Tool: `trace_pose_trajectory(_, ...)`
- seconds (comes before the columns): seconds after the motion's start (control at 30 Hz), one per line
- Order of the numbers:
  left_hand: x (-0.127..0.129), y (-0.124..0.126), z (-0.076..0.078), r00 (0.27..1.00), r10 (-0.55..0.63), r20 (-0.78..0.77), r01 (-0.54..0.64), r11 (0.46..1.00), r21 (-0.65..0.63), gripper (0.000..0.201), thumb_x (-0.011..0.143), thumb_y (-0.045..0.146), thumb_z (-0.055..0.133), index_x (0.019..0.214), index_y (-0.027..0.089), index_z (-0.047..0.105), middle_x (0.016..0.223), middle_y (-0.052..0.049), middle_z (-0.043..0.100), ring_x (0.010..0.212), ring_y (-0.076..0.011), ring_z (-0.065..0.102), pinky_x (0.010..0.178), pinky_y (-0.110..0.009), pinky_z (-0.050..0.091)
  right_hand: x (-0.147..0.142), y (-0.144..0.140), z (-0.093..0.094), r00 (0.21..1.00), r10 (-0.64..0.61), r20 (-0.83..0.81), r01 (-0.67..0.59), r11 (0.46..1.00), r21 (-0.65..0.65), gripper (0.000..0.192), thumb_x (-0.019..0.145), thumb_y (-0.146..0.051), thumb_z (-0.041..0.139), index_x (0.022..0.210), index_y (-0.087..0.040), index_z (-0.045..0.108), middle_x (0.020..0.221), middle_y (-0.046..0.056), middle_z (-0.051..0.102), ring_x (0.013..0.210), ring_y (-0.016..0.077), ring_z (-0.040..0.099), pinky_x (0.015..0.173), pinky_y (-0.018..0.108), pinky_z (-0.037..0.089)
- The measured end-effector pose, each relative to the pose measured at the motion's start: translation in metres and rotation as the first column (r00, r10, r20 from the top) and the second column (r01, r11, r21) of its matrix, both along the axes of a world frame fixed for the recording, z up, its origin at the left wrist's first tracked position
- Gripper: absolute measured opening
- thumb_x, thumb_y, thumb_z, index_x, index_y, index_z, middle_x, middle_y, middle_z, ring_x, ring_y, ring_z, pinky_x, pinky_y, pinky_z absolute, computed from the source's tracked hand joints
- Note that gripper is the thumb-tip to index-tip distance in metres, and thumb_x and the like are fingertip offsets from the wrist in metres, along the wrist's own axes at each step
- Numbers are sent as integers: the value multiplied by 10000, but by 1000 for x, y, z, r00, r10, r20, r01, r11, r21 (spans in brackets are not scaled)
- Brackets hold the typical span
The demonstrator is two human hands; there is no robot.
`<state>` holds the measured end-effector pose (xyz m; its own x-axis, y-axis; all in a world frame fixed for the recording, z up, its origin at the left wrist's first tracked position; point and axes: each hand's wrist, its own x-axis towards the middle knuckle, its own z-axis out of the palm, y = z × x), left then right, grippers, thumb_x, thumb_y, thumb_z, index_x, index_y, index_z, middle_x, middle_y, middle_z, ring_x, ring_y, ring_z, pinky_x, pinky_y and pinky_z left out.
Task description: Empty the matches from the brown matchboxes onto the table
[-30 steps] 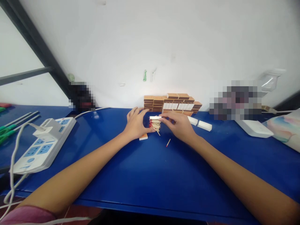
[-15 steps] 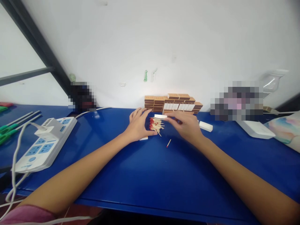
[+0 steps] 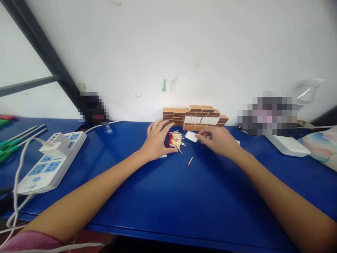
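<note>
A pile of red-headed matches (image 3: 176, 141) lies on the blue table. Round its left side curves my left hand (image 3: 156, 140), fingers spread and thumb stretched along the near edge. Part of a white piece (image 3: 163, 156) peeks out below that thumb. Just right of the pile, my right hand (image 3: 219, 140) pinches the right end of a small white matchbox tray (image 3: 191, 136), tilted with its broad face toward me. One loose match (image 3: 190, 161) lies by itself nearer to me. My right hand mostly covers another white piece (image 3: 238, 142).
Against the wall stands a stack of brown matchboxes (image 3: 173, 116), with white trays (image 3: 193, 119) set in its middle. A power strip (image 3: 56, 175) with cables and green-handled tools (image 3: 9, 147) occupy the left. To the right sits a white box (image 3: 289, 146).
My right hand has drawn the white tray rightward, off the back of the match pile, and turned it so that its broad face shows. My left hand has hardly moved.
</note>
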<state>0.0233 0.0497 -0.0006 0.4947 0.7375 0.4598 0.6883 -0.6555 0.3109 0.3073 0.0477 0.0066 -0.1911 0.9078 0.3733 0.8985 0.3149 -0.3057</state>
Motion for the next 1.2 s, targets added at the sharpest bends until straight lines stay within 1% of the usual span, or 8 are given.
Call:
trace_pose_trajectory(0.1, -2, 1, 0, 1000, -12, -17, 12, 1000, 13, 958, 682, 520, 940, 1498, 274, 503, 1598, -141, 447, 1550, -385, 294, 1264, -588, 212, -5, -5, 2, 999, 29, 20, -29, 1000, -1, 256, 944, -429, 617, 913, -215, 754, 778, 37, 727, 719, 204, 629, 620, 310, 381)
trace_pose_trajectory(0.23, -3, 3, -1, 999, -33, -40, 34, 999, 38, 751, 682, 516, 943, 1332, 267, 662, 1575, -125, 480, 1540, -399, 304, 1246, -611, 235, -23, -12, 1, 973, 231, 12, -228, 966, -118, 240, 952, -426, 632, 892, -221, 743, 768, 27, 681, 696, 184, 596, 640, 309, 387)
trace_pose_trajectory(0.47, -2, 2, -1, 995, -81, -56, 87, 991, 99, 705, 714, 502, 926, 1323, 250, 675, 1564, -129, 504, 1536, -382, 319, 1246, -603, 246, -41, -6, -15, 942, 327, -71, -334, 932, -141, 150, 968, -297, 609, 880, -206, 690, 820, 28, 648, 683, 159, 557, 646, 292, 391)
trace_pose_trajectory(0.67, -2, 2, -2, 994, -85, -63, 92, 989, 118, 661, 726, 495, 921, 1292, 245, 688, 1556, -129, 515, 1532, -376, 331, 1244, -607, 249, -48, -4, -15, 941, 336, -45, -339, 936, -95, 91, 950, -210, 615, 887, -199, 679, 879, 35, 647, 701, 156, 565, 672, 290, 406)
trace_pose_trajectory(0.87, -2, 2, -2, 994, -87, -60, 94, 988, 121, 618, 744, 477, 915, 1275, 254, 693, 1544, -116, 527, 1527, -369, 339, 1244, -603, 248, -52, -9, -13, 943, 325, 77, -327, 945, 13, 147, 1013, -288, 571, 992, -195, 683, 955, 69, 658, 768, 193, 598, 686, 308, 410)
trace_pose_trajectory(0.97, -3, 2, -2, 994, -87, -60, 94, 988, 124, 591, 756, 486, 904, 1255, 242, 702, 1530, -118, 541, 1521, -364, 347, 1238, -592, 261, -49, -10, -12, 939, 340, 55, -341, 940, 12, 135, 995, -256, 572, 995, -198, 694, 941, 63, 662, 743, 181, 596, 679, 299, 410)
trace_pose_trajectory(1.1, -3, 2, -2, 995, -85, -58, 92, 986, 138, 504, 770, 478, 896, 1183, 240, 733, 1496, -109, 569, 1508, -358, 368, 1237, -584, 266, -46, -14, -7, 950, 310, -14, -311, 950, -15, 185, 855, -132, 602, 994, -191, 708, 893, 40, 682, 693, 163, 585, 677, 291, 416)
trace_pose_trajectory(1.2, -3, 1, -1, 994, -84, -62, 92, 986, 138, 415, 798, 453, 880, 1129, 242, 748, 1468, -102, 590, 1499, -358, 380, 1233, -582, 270, -47, -19, -1, 965, 260, -33, -262, 962, -79, 139, 824, -178, 631, 938, -200, 707, 864, 28, 691, 705, 168, 592, 670, 293, 414)
